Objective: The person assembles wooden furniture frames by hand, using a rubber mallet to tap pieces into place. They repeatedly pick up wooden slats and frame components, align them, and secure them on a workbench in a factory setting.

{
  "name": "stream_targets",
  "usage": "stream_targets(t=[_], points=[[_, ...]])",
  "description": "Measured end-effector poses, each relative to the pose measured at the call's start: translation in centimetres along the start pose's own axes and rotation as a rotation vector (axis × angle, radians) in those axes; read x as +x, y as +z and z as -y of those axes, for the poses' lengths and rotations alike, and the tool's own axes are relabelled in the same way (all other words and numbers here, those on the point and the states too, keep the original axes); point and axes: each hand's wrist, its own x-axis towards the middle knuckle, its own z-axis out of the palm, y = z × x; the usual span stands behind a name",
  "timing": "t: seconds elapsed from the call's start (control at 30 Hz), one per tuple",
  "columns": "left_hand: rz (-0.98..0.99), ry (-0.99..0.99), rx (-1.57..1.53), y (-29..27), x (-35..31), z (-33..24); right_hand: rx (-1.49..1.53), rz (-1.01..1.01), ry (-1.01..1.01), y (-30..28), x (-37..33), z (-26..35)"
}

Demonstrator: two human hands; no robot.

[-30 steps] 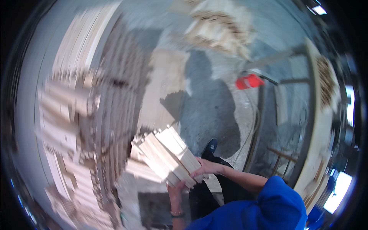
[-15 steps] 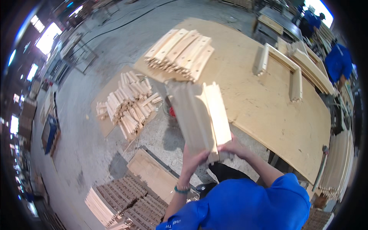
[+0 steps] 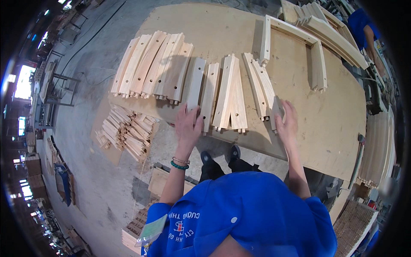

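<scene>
- The person's left hand has its fingers spread over the near end of a pale, grey-shaded wooden slat; I can't tell whether they grip it or merely rest there.
- The right hand lies against a short, shadowed wooden slat at the other end of the spread, thumb apart from fingers; a firm hold can't be made out.
- Both slats lie on a broad tan board tabletop, near its front edge.
- Between the hands, pale wooden slats with dark round holes lie fanned out, some touching.
- Left of them sits a tight row of similar pegged slats.
- Beyond the right hand stands a three-sided pale wooden frame.
</scene>
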Motion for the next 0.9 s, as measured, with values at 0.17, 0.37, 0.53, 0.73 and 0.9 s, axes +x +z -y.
stream_targets(t=[0.17, 0.37, 0.53, 0.73, 0.9], points=[[0.082, -0.110, -0.204, -0.6, -0.3, 1.0, 0.327, 0.230, 0.222, 1.7, -1.0, 7.1], [0.179, 0.043, -0.225, -1.8, 1.0, 2.7, 0.196, 0.226, 0.197, 8.4, -1.9, 11.3], [0.172, 0.188, -0.360, -1.5, 2.1, 5.0, 0.413, 0.006, 0.454, 7.6, -3.7, 7.8], [0.342, 0.169, -0.125, -2.6, 3.5, 5.3, 1.567, 0.036, 0.903, 4.5, -5.6, 11.1], [0.468, -0.003, -0.524, -2.7, 5.2, 6.0, 0.250, -0.045, 0.632, 5.4, -6.3, 13.9]])
